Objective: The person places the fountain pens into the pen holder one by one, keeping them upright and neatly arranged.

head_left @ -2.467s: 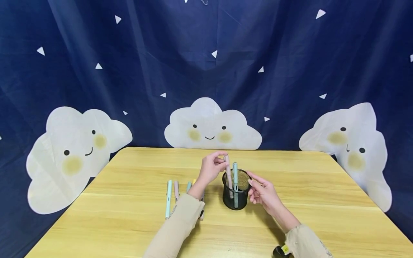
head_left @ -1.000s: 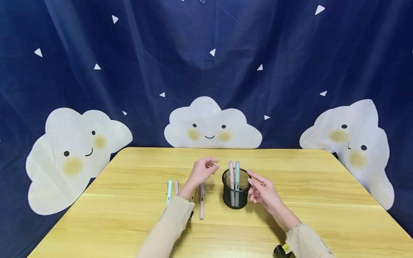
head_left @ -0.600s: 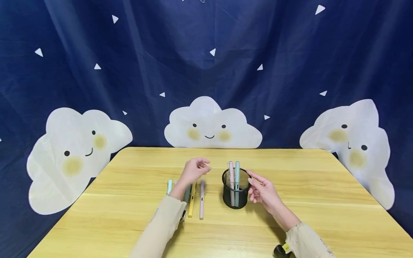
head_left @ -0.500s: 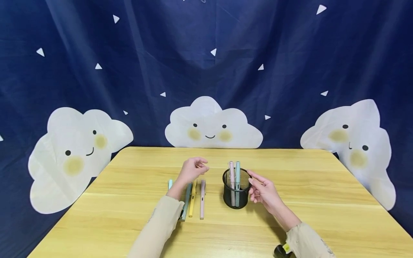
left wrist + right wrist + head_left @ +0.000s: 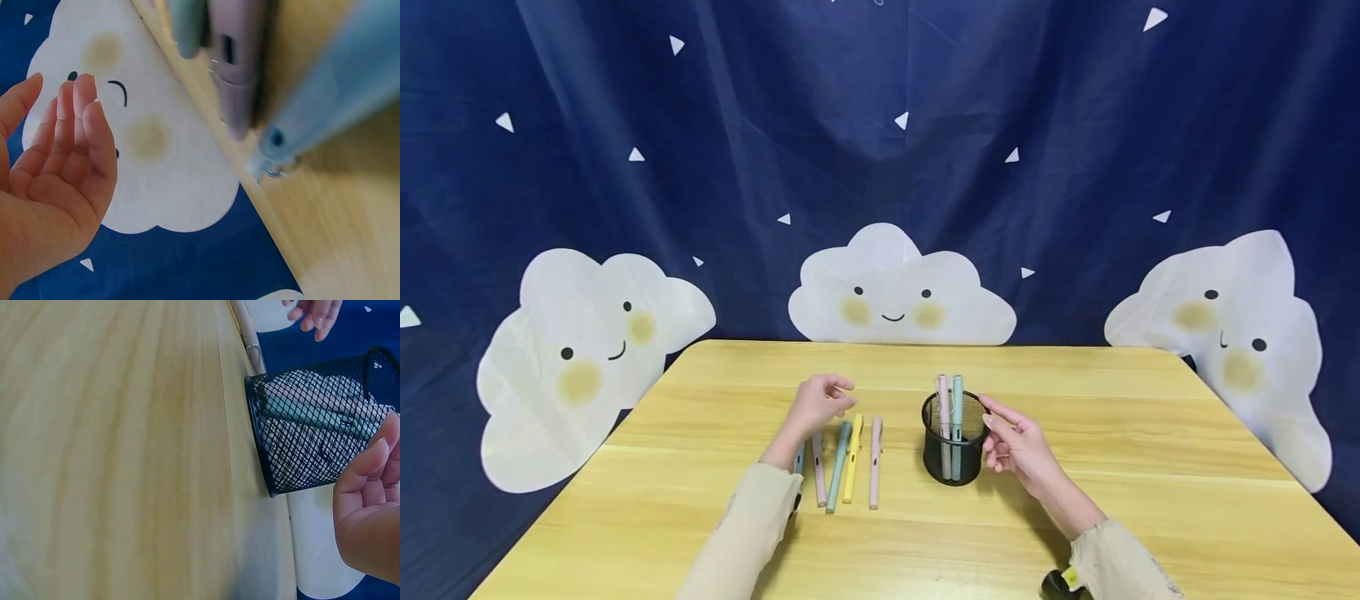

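My left hand (image 5: pixel 816 404) hovers above the far ends of a row of pens, its fingers loosely bent around nothing. In the row lie a light blue pen (image 5: pixel 331 94), partly behind my left wrist in the head view, a mauve pen (image 5: pixel 819 472), a teal pen (image 5: pixel 838 468), a yellow pen (image 5: pixel 852 460) and a lilac pen (image 5: pixel 876 465). To their right stands a black mesh pen holder (image 5: pixel 951 462). A pink pen (image 5: pixel 943 404) and a green-blue pen (image 5: pixel 957 404) stand upright inside it. My right hand (image 5: pixel 1021 446) holds its right rim between thumb and index finger.
A light wooden table (image 5: pixel 1112 417) carries everything. Behind it hangs a dark blue curtain (image 5: pixel 737 108) with white clouds. A small black object (image 5: pixel 1058 585) with a yellow label is beside my right sleeve.
My left hand put the pink pen into the holder, let go and moved left above the row, uncovering the middle pens. The right hand stays at the holder's rim.
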`<action>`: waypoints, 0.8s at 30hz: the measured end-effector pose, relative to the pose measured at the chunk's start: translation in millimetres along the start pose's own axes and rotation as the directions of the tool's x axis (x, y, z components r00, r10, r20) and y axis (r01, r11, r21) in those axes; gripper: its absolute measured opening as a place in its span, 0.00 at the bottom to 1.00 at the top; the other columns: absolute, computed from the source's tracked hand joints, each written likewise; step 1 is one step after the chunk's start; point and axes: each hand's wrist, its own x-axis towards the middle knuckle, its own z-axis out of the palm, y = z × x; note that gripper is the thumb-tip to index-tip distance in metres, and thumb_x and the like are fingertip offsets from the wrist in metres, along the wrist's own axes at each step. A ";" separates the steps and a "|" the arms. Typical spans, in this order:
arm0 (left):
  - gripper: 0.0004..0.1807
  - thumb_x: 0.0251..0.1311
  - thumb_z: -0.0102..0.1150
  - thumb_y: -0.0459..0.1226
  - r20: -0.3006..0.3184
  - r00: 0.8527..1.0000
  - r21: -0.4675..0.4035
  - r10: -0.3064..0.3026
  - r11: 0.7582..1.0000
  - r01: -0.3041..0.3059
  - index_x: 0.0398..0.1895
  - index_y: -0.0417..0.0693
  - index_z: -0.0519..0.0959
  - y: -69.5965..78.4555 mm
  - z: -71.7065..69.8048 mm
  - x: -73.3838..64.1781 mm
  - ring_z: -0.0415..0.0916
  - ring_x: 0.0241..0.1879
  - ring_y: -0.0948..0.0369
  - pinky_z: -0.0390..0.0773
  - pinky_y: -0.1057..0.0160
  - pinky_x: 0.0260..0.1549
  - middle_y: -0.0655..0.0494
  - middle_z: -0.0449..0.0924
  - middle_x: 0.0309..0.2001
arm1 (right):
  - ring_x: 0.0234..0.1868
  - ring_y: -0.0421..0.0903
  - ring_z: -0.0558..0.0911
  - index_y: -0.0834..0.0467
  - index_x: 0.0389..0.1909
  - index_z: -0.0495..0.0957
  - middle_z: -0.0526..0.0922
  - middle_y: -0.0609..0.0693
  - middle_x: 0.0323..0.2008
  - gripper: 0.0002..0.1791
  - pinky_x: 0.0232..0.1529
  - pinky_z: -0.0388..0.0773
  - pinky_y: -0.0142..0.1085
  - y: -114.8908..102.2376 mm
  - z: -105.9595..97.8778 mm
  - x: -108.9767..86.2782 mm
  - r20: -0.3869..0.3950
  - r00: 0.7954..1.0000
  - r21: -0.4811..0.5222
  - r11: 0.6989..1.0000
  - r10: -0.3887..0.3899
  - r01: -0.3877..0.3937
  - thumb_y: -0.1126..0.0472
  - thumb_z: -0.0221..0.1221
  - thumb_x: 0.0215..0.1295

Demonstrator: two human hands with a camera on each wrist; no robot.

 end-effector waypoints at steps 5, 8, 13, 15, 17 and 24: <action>0.13 0.49 0.62 0.30 -0.004 0.999 -0.012 -0.034 0.999 0.034 0.39 0.34 0.77 -6.9 -7.1 -2.6 0.77 0.24 0.49 0.74 0.65 0.20 0.52 0.76 0.23 | 0.12 0.39 0.73 0.60 0.64 0.56 0.75 0.48 0.14 0.29 0.14 0.72 0.27 -3.9 -0.3 0.0 0.002 1.000 -0.017 1.000 0.016 -0.016 0.60 0.52 0.63; 0.13 0.49 0.61 0.29 -0.017 0.999 -0.016 -0.046 0.999 0.046 0.39 0.32 0.77 -11.1 -11.5 -4.7 0.76 0.23 0.48 0.77 0.62 0.22 0.52 0.76 0.22 | 0.12 0.39 0.73 0.59 0.64 0.57 0.75 0.48 0.14 0.30 0.14 0.71 0.27 -5.9 -0.2 0.1 -0.004 0.999 -0.036 0.999 0.036 -0.036 0.60 0.53 0.63; 0.13 0.48 0.61 0.28 -0.017 0.998 -0.018 -0.055 0.998 0.055 0.38 0.30 0.77 -18.1 -17.8 -9.0 0.76 0.23 0.48 0.77 0.62 0.22 0.51 0.76 0.22 | 0.12 0.39 0.72 0.58 0.65 0.57 0.75 0.49 0.15 0.29 0.14 0.71 0.27 -6.2 -1.7 0.7 -0.011 0.999 -0.067 0.996 0.052 -0.053 0.60 0.52 0.63; 0.14 0.48 0.61 0.28 -0.007 0.998 -0.023 -0.065 0.998 0.065 0.39 0.29 0.77 -21.9 -20.0 -10.4 0.76 0.23 0.50 0.78 0.62 0.23 0.50 0.76 0.24 | 0.12 0.39 0.72 0.58 0.65 0.57 0.75 0.49 0.15 0.29 0.14 0.71 0.27 -5.6 -2.5 0.6 -0.016 0.998 -0.074 0.996 0.055 -0.056 0.60 0.52 0.63; 0.14 0.48 0.61 0.28 -0.001 0.996 -0.035 -0.092 0.995 0.092 0.39 0.29 0.76 -26.4 -22.4 -11.7 0.76 0.24 0.52 0.79 0.60 0.26 0.49 0.75 0.25 | 0.12 0.39 0.72 0.57 0.65 0.57 0.75 0.49 0.15 0.29 0.14 0.71 0.27 -5.0 -3.2 0.2 -0.018 0.998 -0.075 0.995 0.059 -0.061 0.60 0.52 0.63; 0.16 0.48 0.61 0.28 -0.020 0.984 -0.045 -0.177 0.983 0.176 0.41 0.30 0.75 -40.8 -31.8 -13.8 0.76 0.25 0.53 0.78 0.62 0.22 0.48 0.75 0.27 | 0.12 0.39 0.72 0.56 0.65 0.58 0.75 0.49 0.15 0.29 0.14 0.71 0.26 -4.3 -3.2 0.4 -0.019 0.998 -0.064 0.996 0.068 -0.069 0.59 0.53 0.63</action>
